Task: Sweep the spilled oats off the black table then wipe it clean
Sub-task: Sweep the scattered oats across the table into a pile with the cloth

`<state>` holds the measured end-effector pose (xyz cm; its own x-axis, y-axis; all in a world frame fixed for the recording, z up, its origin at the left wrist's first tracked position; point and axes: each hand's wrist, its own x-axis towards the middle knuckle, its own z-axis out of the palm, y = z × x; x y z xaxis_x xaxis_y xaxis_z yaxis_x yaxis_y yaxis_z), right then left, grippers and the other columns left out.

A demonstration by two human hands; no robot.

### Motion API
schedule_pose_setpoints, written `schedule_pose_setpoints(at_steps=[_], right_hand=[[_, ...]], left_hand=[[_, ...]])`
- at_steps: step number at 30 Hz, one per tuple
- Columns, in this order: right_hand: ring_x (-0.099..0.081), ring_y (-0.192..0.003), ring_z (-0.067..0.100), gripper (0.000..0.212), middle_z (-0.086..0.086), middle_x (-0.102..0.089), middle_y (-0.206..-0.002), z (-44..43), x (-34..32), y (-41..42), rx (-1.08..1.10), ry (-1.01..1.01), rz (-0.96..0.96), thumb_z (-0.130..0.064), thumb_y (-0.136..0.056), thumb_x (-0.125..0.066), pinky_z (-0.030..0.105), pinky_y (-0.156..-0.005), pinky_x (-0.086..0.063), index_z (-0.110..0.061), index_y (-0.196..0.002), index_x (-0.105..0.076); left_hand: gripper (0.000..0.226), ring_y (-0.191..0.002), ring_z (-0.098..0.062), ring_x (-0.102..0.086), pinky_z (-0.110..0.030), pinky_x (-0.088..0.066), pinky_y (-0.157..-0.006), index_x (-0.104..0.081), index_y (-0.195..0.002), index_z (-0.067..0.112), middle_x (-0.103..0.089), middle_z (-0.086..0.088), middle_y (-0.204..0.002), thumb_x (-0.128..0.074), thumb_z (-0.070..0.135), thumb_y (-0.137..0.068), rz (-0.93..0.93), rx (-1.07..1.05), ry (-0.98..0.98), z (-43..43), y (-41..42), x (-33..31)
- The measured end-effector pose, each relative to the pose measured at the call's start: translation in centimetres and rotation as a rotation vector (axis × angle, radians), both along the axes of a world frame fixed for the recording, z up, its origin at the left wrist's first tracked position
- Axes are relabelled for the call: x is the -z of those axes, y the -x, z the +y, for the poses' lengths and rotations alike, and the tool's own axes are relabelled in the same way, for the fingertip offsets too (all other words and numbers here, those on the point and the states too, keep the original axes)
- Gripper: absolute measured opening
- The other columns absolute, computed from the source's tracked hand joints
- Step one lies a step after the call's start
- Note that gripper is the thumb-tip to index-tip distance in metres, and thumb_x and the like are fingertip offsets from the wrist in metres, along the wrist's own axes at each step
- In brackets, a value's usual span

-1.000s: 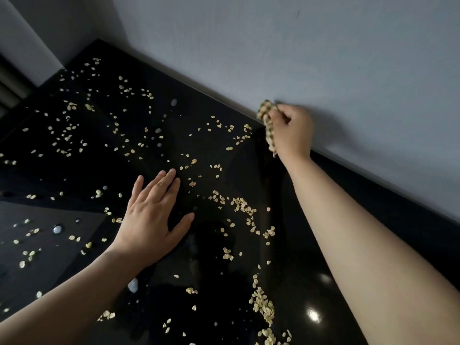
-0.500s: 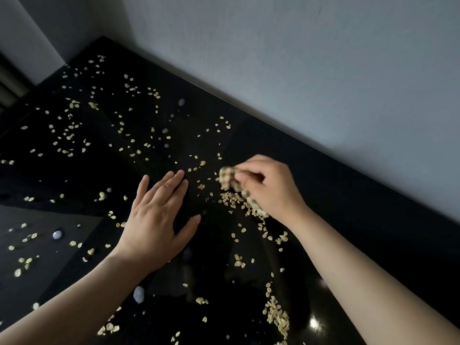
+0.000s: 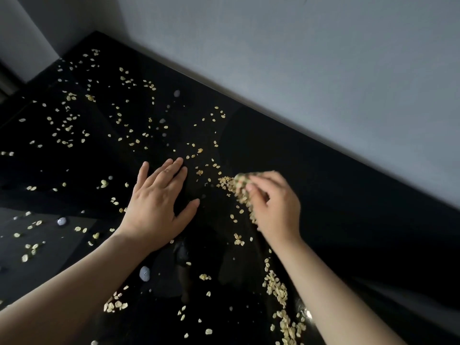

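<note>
Pale oat flakes (image 3: 67,125) lie scattered over the glossy black table (image 3: 323,195), thickest at the far left. A swept band of oats (image 3: 276,290) runs along my right forearm toward the near edge. My right hand (image 3: 276,210) grips a small checkered cloth (image 3: 242,181), blurred with motion, and drags it through a clump of oats at the table's middle. Flat on the table just left of it rests my left hand (image 3: 159,202), fingers straight and spread.
A grey wall (image 3: 323,70) runs along the table's far edge. A few water drops (image 3: 144,273) sit among the oats at near left. The strip of table right of my right arm shows no oats.
My right hand pulled the cloth from the wall edge back toward me across the table, gathering oats in front of it. My left hand stayed flat in place.
</note>
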<state>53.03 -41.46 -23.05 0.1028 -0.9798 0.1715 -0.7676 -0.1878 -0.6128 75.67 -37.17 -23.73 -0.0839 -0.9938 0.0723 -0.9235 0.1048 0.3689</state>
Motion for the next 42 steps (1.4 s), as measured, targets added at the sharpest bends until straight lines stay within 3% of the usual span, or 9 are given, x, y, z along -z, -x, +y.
schedule_pose_setpoints(at_steps=[5, 8, 12, 18, 21, 26, 34, 39, 42], right_hand=[[-0.062, -0.084, 0.002, 0.019, -0.014, -0.064, -0.094, 2.4, -2.6, 0.4, -0.01, -0.159, -0.198, -0.016, -0.09, -0.063, 0.023, -0.074, -0.054, -0.017, -0.106, -0.072], [-0.06, -0.087, 0.005, 0.018, -0.006, -0.064, -0.098, 0.0, -3.8, 2.5, 0.184, 0.039, -0.082, -0.016, -0.091, -0.061, 0.019, -0.076, -0.047, -0.014, -0.106, -0.071], [-0.058, -0.089, 0.011, 0.023, -0.002, -0.06, -0.105, -1.6, -1.8, 3.1, 0.199, -0.002, 0.147, -0.022, -0.094, -0.056, 0.021, -0.071, -0.04, -0.015, -0.112, -0.068], [-0.056, -0.093, 0.001, 0.021, -0.011, -0.061, -0.106, 5.0, -0.4, 0.9, 0.075, -0.027, 0.022, -0.021, -0.09, -0.062, 0.008, -0.075, -0.04, -0.016, -0.109, -0.071], [-0.059, -0.089, -0.001, 0.019, -0.018, -0.061, -0.102, 7.4, -1.3, 1.1, -0.048, -0.177, -0.071, -0.022, -0.091, -0.061, 0.015, -0.077, -0.048, -0.019, -0.107, -0.072], [-0.056, -0.082, 0.002, 0.018, -0.007, -0.061, -0.094, 2.1, -4.0, 2.1, 0.149, -0.025, -0.061, -0.02, -0.092, -0.06, 0.006, -0.068, -0.038, -0.016, -0.104, -0.072], [-0.057, -0.084, 0.012, 0.02, -0.004, -0.059, -0.102, -2.7, -0.3, -4.5, 0.14, -0.044, 0.123, -0.028, -0.095, -0.053, 0.024, -0.062, -0.039, -0.022, -0.106, -0.069], [-0.056, -0.082, 0.002, 0.022, -0.014, -0.058, -0.1, 3.1, -2.0, -4.4, -0.206, -0.204, 0.012, -0.028, -0.094, -0.056, 0.022, -0.068, -0.048, -0.022, -0.11, -0.069], [-0.06, -0.083, 0.002, 0.019, -0.013, -0.06, -0.093, 5.6, -3.4, -1.5, -0.09, -0.227, -0.183, -0.023, -0.091, -0.059, 0.018, -0.07, -0.049, -0.019, -0.105, -0.072]], left_hand=[[0.073, -0.142, -0.016, -0.029, -0.044, -0.004, -0.121, -0.054, -0.135, 0.007, -0.041, -0.004, -0.15, -0.036, 0.059, -0.087, 0.034, 0.021, -0.005, 0.6, -0.7, -0.2], [0.073, -0.143, -0.018, -0.028, -0.045, -0.006, -0.121, -0.053, -0.135, 0.006, -0.042, -0.005, -0.148, -0.039, 0.058, -0.087, 0.061, 0.038, 0.019, 1.8, -0.4, -0.8], [0.069, -0.14, -0.018, -0.033, -0.049, -0.013, -0.119, -0.052, -0.136, 0.006, -0.047, -0.003, -0.144, -0.044, 0.055, -0.088, 0.115, 0.104, 0.047, 4.2, 1.0, -2.2], [0.071, -0.138, -0.019, -0.037, -0.044, -0.01, -0.119, -0.054, -0.134, 0.007, -0.05, -0.004, -0.142, -0.041, 0.058, -0.086, 0.046, 0.146, -0.072, 6.9, 2.0, -2.0], [0.071, -0.139, -0.019, -0.036, -0.044, -0.009, -0.118, -0.054, -0.134, 0.007, -0.048, -0.003, -0.143, -0.041, 0.057, -0.086, 0.002, 0.155, -0.087, 7.6, 1.6, -1.4], [0.071, -0.139, -0.017, -0.034, -0.042, -0.005, -0.12, -0.054, -0.134, 0.008, -0.046, 0.0, -0.144, -0.041, 0.058, -0.086, 0.006, 0.128, -0.061, 7.5, 1.3, -0.9], [0.069, -0.134, -0.017, -0.039, -0.048, -0.01, -0.119, -0.056, -0.132, 0.008, -0.049, -0.001, -0.141, -0.042, 0.057, -0.086, -0.009, 0.126, -0.032, 7.5, 1.2, -0.7], [0.069, -0.132, -0.018, -0.042, -0.049, -0.013, -0.118, -0.058, -0.13, 0.007, -0.052, -0.002, -0.139, -0.042, 0.057, -0.085, -0.011, 0.114, -0.031, 7.8, 1.0, -0.7], [0.07, -0.132, -0.019, -0.043, -0.05, -0.013, -0.118, -0.058, -0.13, 0.007, -0.051, -0.002, -0.14, -0.041, 0.057, -0.085, -0.002, 0.111, -0.034, 8.0, 0.8, -0.7]])
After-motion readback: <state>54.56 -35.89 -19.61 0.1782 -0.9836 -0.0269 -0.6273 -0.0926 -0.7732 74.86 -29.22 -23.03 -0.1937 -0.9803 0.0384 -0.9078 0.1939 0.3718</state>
